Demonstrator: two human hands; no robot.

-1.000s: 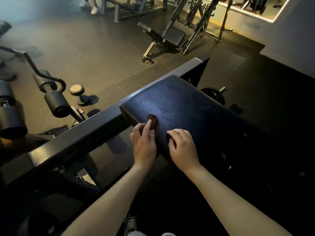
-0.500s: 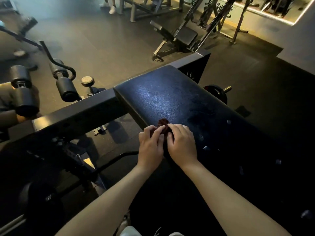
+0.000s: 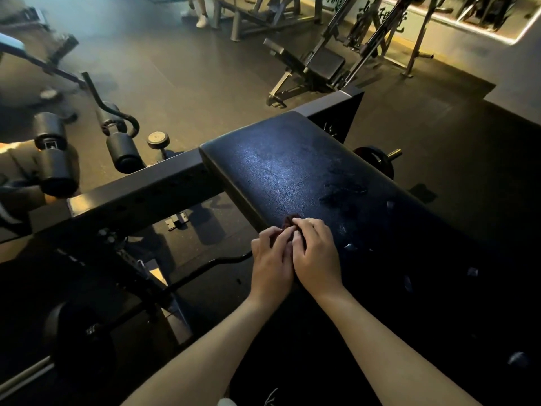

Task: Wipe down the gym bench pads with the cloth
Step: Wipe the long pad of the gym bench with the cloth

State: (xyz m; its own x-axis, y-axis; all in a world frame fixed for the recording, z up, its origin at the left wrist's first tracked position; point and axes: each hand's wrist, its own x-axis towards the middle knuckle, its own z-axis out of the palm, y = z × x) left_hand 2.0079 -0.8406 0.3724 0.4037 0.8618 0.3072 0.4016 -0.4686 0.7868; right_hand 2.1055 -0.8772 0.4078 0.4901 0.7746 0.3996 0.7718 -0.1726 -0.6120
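Observation:
A black padded bench pad (image 3: 292, 171) slopes up and away from me, with damp streaks on its right half. A small dark red cloth (image 3: 289, 220) lies bunched on the pad's near left edge. My left hand (image 3: 270, 265) and my right hand (image 3: 317, 259) sit side by side over it. Both hands pinch the cloth with curled fingers, and most of the cloth is hidden under them.
A black steel beam (image 3: 137, 189) crosses behind the pad. Roller pads (image 3: 123, 153) and a curl bar (image 3: 205, 268) stand to the left, a weight plate (image 3: 377, 159) to the right. Another bench machine (image 3: 319, 65) and a person's legs (image 3: 199, 13) are farther back.
My two hands have come together over the cloth, from apart to touching. The view has shifted, so the pad appears farther up and to the right.

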